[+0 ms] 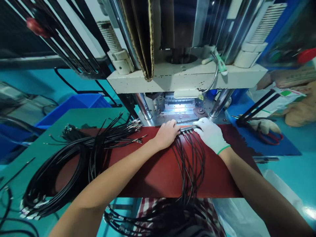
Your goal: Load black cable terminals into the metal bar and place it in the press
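Note:
My bare left hand (167,135) is closed on the left end of a narrow dark metal bar (187,129). My right hand (209,134), in a white glove with a green cuff edge, grips the bar's other end. Several thin black cables (189,161) run from the bar toward me, over the red mat (153,177) and down past its front edge. Behind the bar, the lit metal bed (181,107) of a press stands between two steel posts. My fingertips partly hide the bar's ends.
A large coil of black cables (81,151) with metal ends lies to the left on the mat and green table. The press plate (182,77) hangs over the bed. Red-handled pliers (270,136) rest at right. More cables (168,220) lie across my lap.

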The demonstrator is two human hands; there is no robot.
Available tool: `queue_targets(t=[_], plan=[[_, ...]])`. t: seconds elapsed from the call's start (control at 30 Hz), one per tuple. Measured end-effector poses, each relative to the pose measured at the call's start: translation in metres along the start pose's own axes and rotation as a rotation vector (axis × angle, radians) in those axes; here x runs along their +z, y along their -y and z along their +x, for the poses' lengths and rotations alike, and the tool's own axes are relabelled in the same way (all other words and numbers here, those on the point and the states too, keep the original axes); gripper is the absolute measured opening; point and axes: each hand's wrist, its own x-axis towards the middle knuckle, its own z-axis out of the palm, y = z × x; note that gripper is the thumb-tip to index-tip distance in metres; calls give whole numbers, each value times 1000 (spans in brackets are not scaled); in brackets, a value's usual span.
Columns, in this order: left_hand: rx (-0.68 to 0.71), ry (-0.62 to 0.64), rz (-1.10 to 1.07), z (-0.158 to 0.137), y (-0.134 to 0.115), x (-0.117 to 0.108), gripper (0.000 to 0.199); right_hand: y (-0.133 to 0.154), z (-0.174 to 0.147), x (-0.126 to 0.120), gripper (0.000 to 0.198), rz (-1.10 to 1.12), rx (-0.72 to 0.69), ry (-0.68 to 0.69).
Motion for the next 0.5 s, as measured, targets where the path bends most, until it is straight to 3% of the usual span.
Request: queue_targets(t=[0.13,0.27,0.5], plan=[[30,-95,-160,8,9,7,22,-3,2,-3,25,-62,4,21],[14,-295,-260,25,28,11,25,-3,2,-3,25,-47,18,18],[17,-247,-254,44,56,16,20,-3,0,-1,26,-12,48,23]])
